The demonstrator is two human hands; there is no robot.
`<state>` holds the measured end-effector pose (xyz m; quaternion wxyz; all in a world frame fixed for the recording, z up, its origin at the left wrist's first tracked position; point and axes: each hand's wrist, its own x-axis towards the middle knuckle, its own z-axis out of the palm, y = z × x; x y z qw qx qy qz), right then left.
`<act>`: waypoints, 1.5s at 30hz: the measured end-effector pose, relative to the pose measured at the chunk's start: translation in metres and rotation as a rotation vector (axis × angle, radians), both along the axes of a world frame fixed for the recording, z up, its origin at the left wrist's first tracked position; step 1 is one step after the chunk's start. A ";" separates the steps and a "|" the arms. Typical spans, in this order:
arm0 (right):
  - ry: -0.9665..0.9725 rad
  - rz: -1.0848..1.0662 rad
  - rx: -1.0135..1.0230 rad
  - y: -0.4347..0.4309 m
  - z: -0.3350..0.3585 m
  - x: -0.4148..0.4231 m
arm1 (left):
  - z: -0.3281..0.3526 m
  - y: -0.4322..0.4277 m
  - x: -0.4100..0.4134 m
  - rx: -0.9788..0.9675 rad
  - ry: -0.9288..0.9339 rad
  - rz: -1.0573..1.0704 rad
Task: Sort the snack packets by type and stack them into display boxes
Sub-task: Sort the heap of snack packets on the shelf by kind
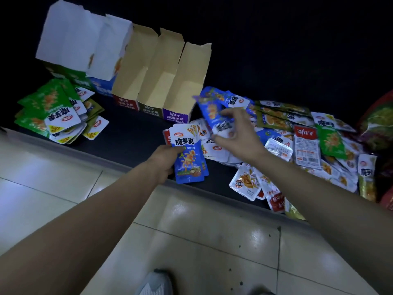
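My left hand (163, 162) grips a stack of blue snack packets (189, 156) over the front edge of a dark surface. My right hand (236, 133) hovers over a mixed heap of packets (308, 145) and pinches a blurred blue packet (212, 109) between thumb and finger. Sorted green packets (53, 111) lie in a pile at the left. A row of display boxes stands behind: a green box (74, 75), a blue box (102, 86), a red box (125, 101), an olive box (148, 109) and a purple box (176, 116), all with lids raised.
The dark surface (131, 133) ends in a pale front ledge. A shiny tiled floor (191, 241) lies below, with my shoe (155, 284) at the bottom. A red and green bag (378, 124) sits at the far right.
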<state>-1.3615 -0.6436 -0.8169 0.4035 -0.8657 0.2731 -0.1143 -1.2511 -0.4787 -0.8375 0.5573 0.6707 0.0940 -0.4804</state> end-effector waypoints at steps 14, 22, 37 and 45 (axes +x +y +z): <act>0.186 0.371 0.302 0.076 0.001 0.036 | 0.027 0.046 0.026 -0.037 -0.215 0.271; 0.366 0.627 -0.131 0.122 -0.019 0.124 | 0.003 0.120 0.121 0.154 -0.415 0.500; 0.447 0.651 -0.322 0.155 -0.041 0.179 | -0.010 0.142 0.131 0.669 -1.593 -0.306; 0.232 0.639 -0.163 0.116 -0.018 0.132 | -0.011 0.138 0.150 1.004 -1.284 -0.972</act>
